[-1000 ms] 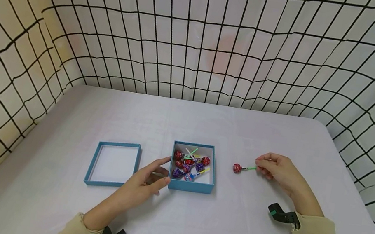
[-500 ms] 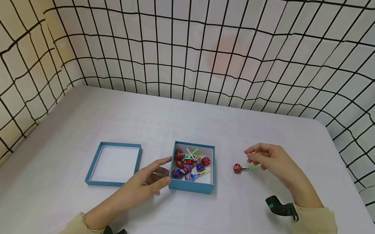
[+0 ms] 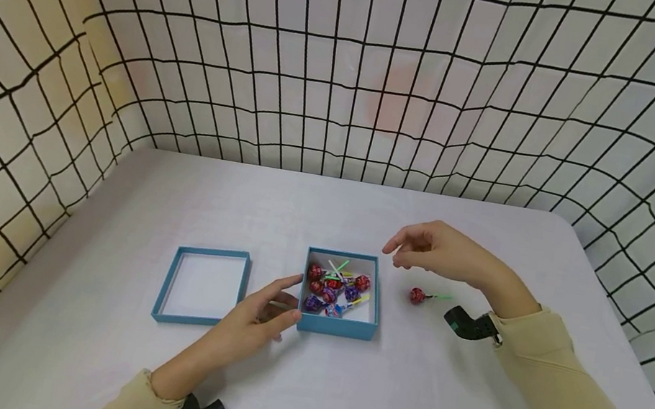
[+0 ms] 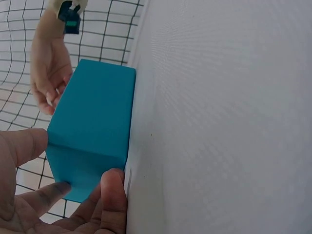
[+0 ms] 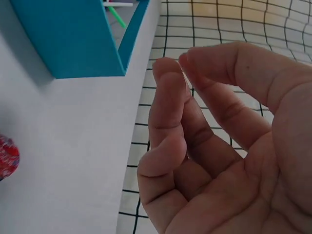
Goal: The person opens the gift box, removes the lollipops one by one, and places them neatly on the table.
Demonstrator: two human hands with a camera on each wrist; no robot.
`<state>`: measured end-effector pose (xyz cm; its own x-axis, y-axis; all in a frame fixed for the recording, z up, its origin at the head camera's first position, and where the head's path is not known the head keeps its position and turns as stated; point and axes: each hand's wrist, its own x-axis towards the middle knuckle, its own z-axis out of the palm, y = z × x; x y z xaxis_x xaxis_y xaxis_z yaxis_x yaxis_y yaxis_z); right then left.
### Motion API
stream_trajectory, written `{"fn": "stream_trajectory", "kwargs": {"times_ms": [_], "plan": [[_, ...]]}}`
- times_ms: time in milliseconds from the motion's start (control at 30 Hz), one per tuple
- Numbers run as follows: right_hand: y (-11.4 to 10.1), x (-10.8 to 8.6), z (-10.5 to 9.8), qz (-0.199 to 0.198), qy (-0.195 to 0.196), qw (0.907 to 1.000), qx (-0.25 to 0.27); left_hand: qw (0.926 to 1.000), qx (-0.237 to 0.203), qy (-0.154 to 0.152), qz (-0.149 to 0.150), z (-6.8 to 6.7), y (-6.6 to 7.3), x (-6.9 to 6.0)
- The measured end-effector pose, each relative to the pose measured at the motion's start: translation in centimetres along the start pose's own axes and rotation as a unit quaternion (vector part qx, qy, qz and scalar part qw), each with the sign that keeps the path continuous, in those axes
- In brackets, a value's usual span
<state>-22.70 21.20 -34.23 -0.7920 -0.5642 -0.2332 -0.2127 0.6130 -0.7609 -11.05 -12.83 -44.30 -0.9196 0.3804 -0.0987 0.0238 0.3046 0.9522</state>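
A blue box holds several lollipops in red, purple and blue wrappers. My left hand touches the box's left side; in the left wrist view its thumb and fingertips rest against the blue wall. Over the table just beyond the box's right back corner, my right hand hovers with loosely bent fingers and nothing in them. One red lollipop with a green stick lies on the table below that hand, right of the box. Part of its red head shows in the right wrist view.
To the left of the box lies a blue-rimmed lid, its white inside facing up. A white cloth covers the table. Black grid netting rises behind and along both sides.
My right hand has let go of the red lollipop's green stick and moved left and away from me, toward the box. The lollipop stays on the table. The left hand keeps its place.
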Motion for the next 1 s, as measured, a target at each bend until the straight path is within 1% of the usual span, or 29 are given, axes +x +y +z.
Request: {"fn": "stream_trajectory", "kwargs": {"times_ms": [233, 400, 533, 700, 833, 1000], "plan": [[-1.5, 2.4, 0.4, -0.040, -0.047, 0.9979, -0.019, 1.0000, 0.000, 0.001, 0.001, 0.1, 0.0, 0.0], [-2.4, 3.8, 0.9, -0.053, -0.072, 0.9952, -0.039, 1.0000, 0.004, 0.001, 0.002, 0.1, -0.1, 0.1], [-2.9, 4.8, 1.3, -0.059, -0.089, 0.9928, -0.054, 1.0000, 0.004, 0.001, 0.003, 0.1, 0.0, 0.1], [-3.3, 5.7, 1.9, -0.060, -0.101, 0.9903, -0.074, 1.0000, 0.005, 0.000, 0.004, 0.2, 0.0, 0.1], [-3.9, 6.1, 2.3, -0.053, -0.110, 0.9886, -0.088, 1.0000, 0.005, -0.002, 0.003, 0.1, -0.1, 0.2], [-4.5, 6.6, 2.8, -0.047, -0.126, 0.9869, -0.089, 1.0000, 0.000, -0.005, 0.001, 0.1, -0.2, 0.2]]}}
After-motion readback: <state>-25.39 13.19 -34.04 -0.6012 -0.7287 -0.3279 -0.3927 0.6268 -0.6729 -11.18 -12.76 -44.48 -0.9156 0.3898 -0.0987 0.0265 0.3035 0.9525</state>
